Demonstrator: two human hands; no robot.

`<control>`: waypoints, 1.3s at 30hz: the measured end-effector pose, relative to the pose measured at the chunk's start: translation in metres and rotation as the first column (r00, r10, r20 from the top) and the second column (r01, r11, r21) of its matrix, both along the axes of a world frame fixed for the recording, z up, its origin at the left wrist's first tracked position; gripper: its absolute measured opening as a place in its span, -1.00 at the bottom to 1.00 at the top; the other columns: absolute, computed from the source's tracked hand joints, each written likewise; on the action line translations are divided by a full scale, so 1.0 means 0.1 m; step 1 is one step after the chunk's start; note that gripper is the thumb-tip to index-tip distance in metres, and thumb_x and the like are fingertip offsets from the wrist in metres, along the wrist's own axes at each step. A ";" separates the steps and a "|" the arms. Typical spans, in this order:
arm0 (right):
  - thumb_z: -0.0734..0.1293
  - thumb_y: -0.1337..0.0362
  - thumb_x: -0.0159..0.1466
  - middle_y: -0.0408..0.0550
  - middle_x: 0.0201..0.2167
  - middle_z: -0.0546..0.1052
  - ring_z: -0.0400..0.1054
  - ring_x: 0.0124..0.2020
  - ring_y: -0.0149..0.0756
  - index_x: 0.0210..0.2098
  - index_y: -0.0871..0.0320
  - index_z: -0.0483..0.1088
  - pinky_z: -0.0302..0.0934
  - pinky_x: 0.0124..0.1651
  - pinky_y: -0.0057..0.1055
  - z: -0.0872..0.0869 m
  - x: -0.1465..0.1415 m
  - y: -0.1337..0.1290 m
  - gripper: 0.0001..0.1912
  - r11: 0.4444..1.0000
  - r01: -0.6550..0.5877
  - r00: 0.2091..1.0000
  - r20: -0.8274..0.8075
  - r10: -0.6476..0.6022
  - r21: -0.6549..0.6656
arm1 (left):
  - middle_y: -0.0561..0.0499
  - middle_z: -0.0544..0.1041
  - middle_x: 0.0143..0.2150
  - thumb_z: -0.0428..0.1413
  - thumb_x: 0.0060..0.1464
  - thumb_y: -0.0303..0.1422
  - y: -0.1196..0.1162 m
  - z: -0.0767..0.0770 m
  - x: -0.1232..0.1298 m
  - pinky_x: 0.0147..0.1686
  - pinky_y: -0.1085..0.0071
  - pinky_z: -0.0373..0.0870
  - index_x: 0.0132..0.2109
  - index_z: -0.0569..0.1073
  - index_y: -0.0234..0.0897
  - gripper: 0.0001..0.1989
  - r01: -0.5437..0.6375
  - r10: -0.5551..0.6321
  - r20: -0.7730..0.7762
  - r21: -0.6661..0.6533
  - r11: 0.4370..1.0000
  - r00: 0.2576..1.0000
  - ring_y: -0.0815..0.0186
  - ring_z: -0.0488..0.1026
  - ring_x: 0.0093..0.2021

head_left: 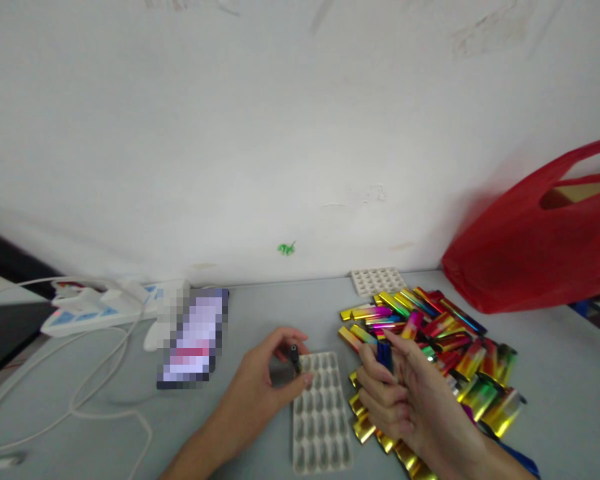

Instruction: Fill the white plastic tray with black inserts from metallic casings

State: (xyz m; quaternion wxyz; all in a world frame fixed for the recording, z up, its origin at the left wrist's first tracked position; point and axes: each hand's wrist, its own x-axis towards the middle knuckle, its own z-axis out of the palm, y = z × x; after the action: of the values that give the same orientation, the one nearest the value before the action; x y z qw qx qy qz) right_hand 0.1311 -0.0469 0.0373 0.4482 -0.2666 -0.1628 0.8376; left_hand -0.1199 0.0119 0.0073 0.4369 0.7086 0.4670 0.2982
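My left hand (pixel 267 373) is closed, thumb and fingers around a small black cylindrical piece (pixel 294 357) whose round end faces up. It is held at the upper left corner of a pale tray (pixel 323 427) with rows of oblong pockets. Right of the tray, my right hand (pixel 405 393) is closed on a dark blue shiny piece (pixel 385 355); the fingers cover its lower part. Beneath and behind that hand spreads a pile of shiny, many-coloured lighter-like cases (pixel 445 327), in gold, red, green and magenta.
Another pale pocketed tray (pixel 379 281) lies by the wall. A red bag (pixel 530 247) stands at the right. On the left are a phone-like device (pixel 195 340) with a blurred screen, a white power strip (pixel 105 310) and loose white cables (pixel 75 400) on the grey table (pixel 250 313).
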 end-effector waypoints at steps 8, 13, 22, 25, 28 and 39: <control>0.38 -0.21 0.50 -0.18 -0.39 0.46 0.23 -0.51 -0.38 0.06 0.03 0.54 0.14 -0.42 -0.44 -0.05 -0.12 -0.07 -0.54 0.940 0.166 0.852 0.437 -0.289 0.297 | 0.05 0.71 -0.19 0.37 0.15 -0.36 -0.01 0.04 0.03 -0.11 0.32 0.48 -0.10 0.64 -0.15 -0.84 -0.015 0.015 -0.003 0.001 1.000 1.000 0.17 0.64 -0.16; 0.38 -0.08 0.54 -0.02 -0.03 0.60 0.44 0.10 -0.05 0.01 -0.04 0.67 0.25 0.26 -0.17 0.02 -0.09 -0.11 -0.67 0.824 -0.073 0.591 0.690 -0.418 0.562 | 0.06 0.72 -0.16 0.41 0.15 -0.39 -0.07 0.03 0.08 -0.08 0.34 0.50 -0.07 0.67 -0.14 -0.80 -0.009 0.009 -0.012 0.021 1.000 1.000 0.18 0.66 -0.14; 0.46 0.09 0.49 -0.13 -0.07 0.67 0.53 -0.01 -0.13 0.00 -0.10 0.68 0.30 0.13 -0.23 -0.05 -0.09 -0.08 -0.83 0.770 -0.160 0.415 0.750 -0.516 0.618 | -0.02 0.74 -0.07 0.41 0.15 -0.36 0.06 0.06 -0.03 -0.03 0.32 0.52 -0.04 0.75 -0.16 -0.78 0.160 -0.160 -0.003 -0.015 0.987 0.987 0.14 0.67 -0.06; 0.48 0.14 0.45 -0.15 -0.19 0.65 0.55 -0.12 -0.16 0.01 -0.07 0.66 0.36 0.03 -0.25 -0.10 -0.10 -0.07 -0.83 0.769 -0.195 0.344 0.777 -0.527 0.608 | -0.02 0.72 -0.10 0.39 0.18 -0.35 0.07 0.04 -0.02 -0.07 0.32 0.50 -0.07 0.74 -0.18 -0.84 0.138 -0.138 -0.022 -0.012 0.990 0.990 0.15 0.65 -0.10; 0.49 0.15 0.45 -0.20 -0.30 0.60 0.58 -0.13 -0.16 0.04 -0.06 0.62 0.40 0.14 -0.21 -0.15 -0.13 -0.07 -0.81 0.732 -0.253 0.318 0.769 -0.554 0.632 | -0.02 0.71 -0.12 0.40 0.18 -0.34 0.06 0.01 -0.01 -0.09 0.31 0.50 -0.08 0.72 -0.19 -0.84 0.114 -0.114 -0.036 -0.006 0.994 0.993 0.16 0.64 -0.13; 0.46 0.22 0.52 -0.05 -0.03 0.73 0.61 0.11 0.02 0.12 -0.03 0.57 0.42 0.31 0.00 -0.16 -0.12 -0.07 -0.80 0.527 -0.474 0.140 0.651 -0.746 0.706 | 0.00 0.70 -0.11 0.43 0.18 -0.34 0.05 0.02 0.01 -0.07 0.33 0.49 -0.04 0.74 -0.17 -0.80 0.139 -0.139 0.012 0.006 0.990 0.990 0.17 0.63 -0.10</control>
State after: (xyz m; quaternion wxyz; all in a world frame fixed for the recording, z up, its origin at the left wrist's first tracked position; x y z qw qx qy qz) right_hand 0.1190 -0.0543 0.0216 0.3815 -0.5048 -0.7500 0.1925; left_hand -0.1191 0.0166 0.0091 0.4579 0.7386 0.4129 0.2727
